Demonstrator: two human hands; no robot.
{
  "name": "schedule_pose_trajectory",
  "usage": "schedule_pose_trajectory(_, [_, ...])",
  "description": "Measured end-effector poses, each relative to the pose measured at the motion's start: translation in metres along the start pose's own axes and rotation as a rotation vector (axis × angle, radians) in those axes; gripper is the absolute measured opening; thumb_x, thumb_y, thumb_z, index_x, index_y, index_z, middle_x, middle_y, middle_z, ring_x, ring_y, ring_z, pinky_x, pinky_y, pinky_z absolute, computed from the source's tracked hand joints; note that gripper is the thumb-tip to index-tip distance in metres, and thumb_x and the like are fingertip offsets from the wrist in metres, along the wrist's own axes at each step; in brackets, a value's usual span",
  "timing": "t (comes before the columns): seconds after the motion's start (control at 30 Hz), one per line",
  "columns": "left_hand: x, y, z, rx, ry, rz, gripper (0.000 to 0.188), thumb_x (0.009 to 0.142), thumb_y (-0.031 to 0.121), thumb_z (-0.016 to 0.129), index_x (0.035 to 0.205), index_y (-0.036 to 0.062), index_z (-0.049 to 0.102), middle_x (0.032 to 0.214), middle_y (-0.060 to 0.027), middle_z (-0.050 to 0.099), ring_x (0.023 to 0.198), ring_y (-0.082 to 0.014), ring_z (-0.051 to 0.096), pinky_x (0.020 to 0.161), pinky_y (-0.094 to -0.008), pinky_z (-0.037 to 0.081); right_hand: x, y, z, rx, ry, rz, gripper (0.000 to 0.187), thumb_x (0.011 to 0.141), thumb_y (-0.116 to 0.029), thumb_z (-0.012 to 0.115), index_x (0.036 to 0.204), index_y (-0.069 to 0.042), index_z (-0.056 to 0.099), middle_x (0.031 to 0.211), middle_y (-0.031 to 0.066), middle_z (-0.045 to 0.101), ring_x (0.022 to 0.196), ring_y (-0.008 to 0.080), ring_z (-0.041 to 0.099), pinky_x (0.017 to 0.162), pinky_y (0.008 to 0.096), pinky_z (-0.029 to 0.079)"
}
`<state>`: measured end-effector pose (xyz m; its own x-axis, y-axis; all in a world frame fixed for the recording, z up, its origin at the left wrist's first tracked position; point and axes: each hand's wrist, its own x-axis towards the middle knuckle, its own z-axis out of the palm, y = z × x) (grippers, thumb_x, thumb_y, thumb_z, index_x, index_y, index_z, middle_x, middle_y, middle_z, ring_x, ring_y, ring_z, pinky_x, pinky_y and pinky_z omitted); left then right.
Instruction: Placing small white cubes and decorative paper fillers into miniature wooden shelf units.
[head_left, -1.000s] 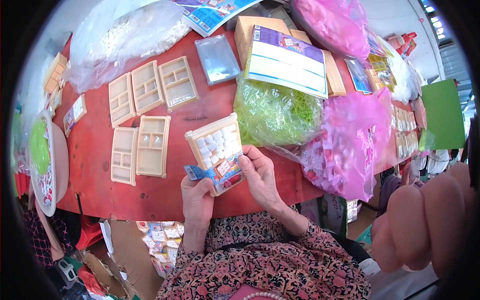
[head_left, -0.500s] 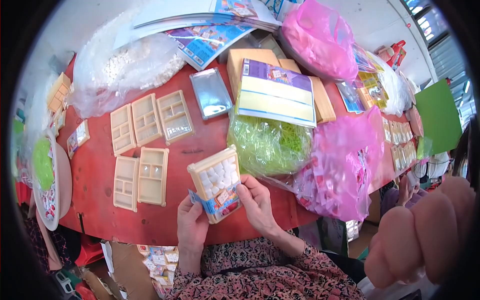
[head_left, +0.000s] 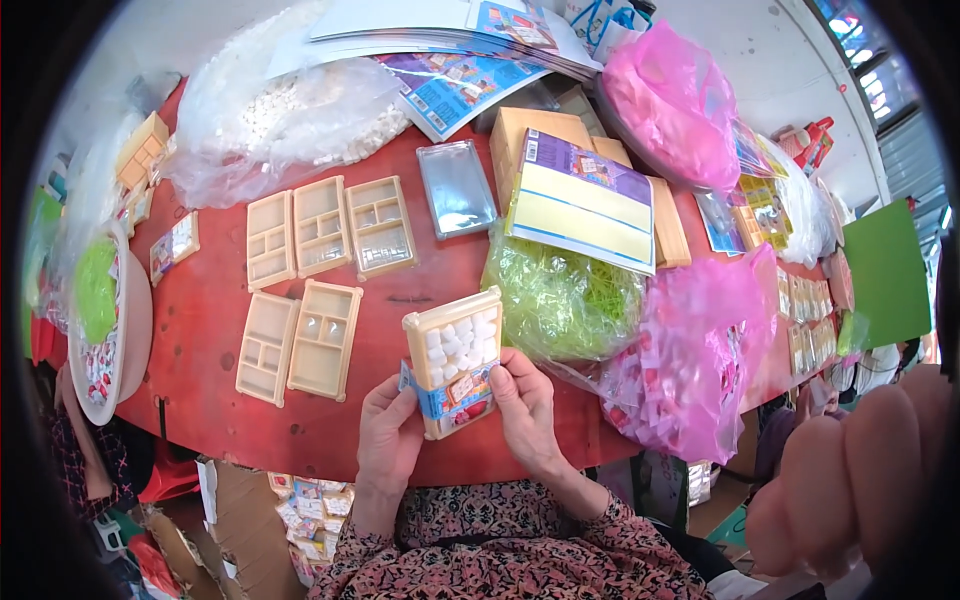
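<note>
A small cream plastic box (head_left: 462, 330) with white pellets behind its clear front stands tilted over the table's near edge. Around its lower part runs a printed blue card sleeve (head_left: 452, 397). My left hand (head_left: 390, 425) is closed on the box's left lower side, thumb on the sleeve. On the other side my right hand (head_left: 525, 410) grips it too, thumb pressed against the front and fingers mostly hidden behind. Beyond lie several cream compartment trays (head_left: 322, 340), apart from my hands.
A red table (head_left: 205, 365) carries a clear bag of white pellets (head_left: 300, 115), a clear plastic case (head_left: 455, 188), printed cards (head_left: 585, 200), a bag of green shreds (head_left: 560, 295) and a pink bag (head_left: 690, 350). A white basin (head_left: 135, 310) stands left. Large fingers (head_left: 850, 480) loom lower right.
The whole view has shifted, so the table's things appear farther right. Both hands still hold the sleeved box, which now stands a little more upright.
</note>
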<state>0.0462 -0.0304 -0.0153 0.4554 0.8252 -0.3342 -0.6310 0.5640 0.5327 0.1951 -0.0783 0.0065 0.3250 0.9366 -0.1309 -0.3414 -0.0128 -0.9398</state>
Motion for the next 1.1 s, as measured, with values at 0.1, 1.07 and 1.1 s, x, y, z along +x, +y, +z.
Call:
schedule_pose_trajectory(0.1, [-0.003,0.005,0.008,0.051,0.012,-0.022,0.023,0.092,0.009,0.049,0.109,-0.0046,0.056,0.103,-0.0092,0.063,0.093,-0.0155,0.06,0.086,-0.0309,0.047,-0.004,0.0,0.002,-0.013,0.012,-0.011,0.025,0.096,-0.019,0.045,0.108,0.003,0.051,0.097,0.0049,0.062,0.085,0.0071,0.058,0.076,0.0207,0.047])
schedule_pose_trajectory(1.07, [-0.012,-0.01,0.085,0.354,-0.25,0.138,0.009,0.075,-0.009,0.062,0.082,-0.0036,0.063,0.079,-0.0052,0.056,0.075,-0.0114,0.054,0.07,-0.0224,0.042,0.013,-0.01,-0.028,0.572,-0.297,-0.178,0.028,0.086,-0.03,0.059,0.094,-0.004,0.051,0.067,0.0048,0.046,0.062,0.0175,0.042,0.06,0.0291,0.037])
schedule_pose_trajectory(1.1, [-0.011,-0.011,0.088,0.353,-0.253,0.145,0.009,0.075,-0.009,0.062,0.082,-0.0036,0.063,0.079,-0.0052,0.056,0.075,-0.0114,0.054,0.07,-0.0224,0.042,0.015,-0.015,-0.027,0.569,-0.303,-0.182,0.028,0.086,-0.03,0.059,0.094,-0.004,0.051,0.067,0.0048,0.046,0.062,0.0175,0.042,0.06,0.0291,0.037])
